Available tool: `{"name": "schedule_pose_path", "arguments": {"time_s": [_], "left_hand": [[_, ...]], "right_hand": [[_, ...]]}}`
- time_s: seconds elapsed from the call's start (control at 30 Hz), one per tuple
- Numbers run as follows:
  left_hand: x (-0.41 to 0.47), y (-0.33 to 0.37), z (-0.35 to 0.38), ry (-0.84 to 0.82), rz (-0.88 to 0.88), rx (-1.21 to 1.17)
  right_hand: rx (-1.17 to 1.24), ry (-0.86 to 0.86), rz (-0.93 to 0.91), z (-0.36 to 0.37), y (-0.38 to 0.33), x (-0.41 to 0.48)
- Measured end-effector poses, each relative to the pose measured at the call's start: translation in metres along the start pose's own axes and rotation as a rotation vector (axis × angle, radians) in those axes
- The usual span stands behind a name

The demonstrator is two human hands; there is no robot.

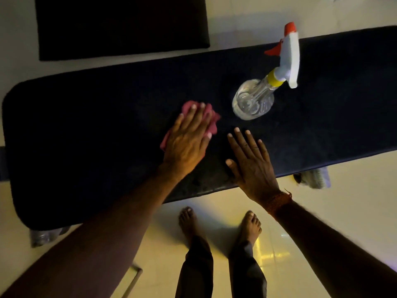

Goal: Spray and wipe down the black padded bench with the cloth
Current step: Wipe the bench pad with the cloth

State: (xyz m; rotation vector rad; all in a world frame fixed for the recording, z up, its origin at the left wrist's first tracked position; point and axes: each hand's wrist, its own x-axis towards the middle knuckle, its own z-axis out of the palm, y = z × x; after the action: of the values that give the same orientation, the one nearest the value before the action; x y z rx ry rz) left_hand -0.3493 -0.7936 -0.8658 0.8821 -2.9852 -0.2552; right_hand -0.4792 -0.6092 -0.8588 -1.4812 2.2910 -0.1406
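Observation:
The black padded bench runs across the view from left to right. My left hand presses flat on a crumpled pink cloth near the bench's middle, fingers spread over it. My right hand lies palm down on the bench pad just right of the cloth, fingers apart and holding nothing; an orange thread band circles its wrist. A clear spray bottle with a yellow collar and a white and red trigger head stands upright on the pad beyond my right hand, untouched.
A second black pad lies on the pale tiled floor behind the bench. My bare feet stand on the floor at the bench's near edge. Bench supports show under the right and left ends.

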Motion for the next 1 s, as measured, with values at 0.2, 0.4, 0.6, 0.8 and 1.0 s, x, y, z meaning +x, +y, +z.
{"name": "schedule_pose_path", "arguments": {"time_s": [0.2,0.4,0.6,0.8,1.0], "left_hand": [[0.008,-0.004,-0.004,-0.087,0.162,-0.014],[0.053,0.013,-0.003,-0.067,-0.033,-0.019],[0.026,0.007,-0.004,-0.126,0.202,-0.03],[0.018,0.033,-0.002,-0.057,0.052,-0.028],[-0.04,0.056,0.006,-0.102,0.161,0.03]], "right_hand": [[-0.008,0.009,0.046,-0.002,0.009,-0.004],[0.001,0.004,0.021,-0.003,0.016,-0.006],[0.023,-0.001,0.024,-0.011,0.021,-0.009],[-0.001,-0.025,-0.011,-0.014,0.042,-0.015],[0.01,-0.031,-0.083,-0.016,0.057,-0.02]]}}
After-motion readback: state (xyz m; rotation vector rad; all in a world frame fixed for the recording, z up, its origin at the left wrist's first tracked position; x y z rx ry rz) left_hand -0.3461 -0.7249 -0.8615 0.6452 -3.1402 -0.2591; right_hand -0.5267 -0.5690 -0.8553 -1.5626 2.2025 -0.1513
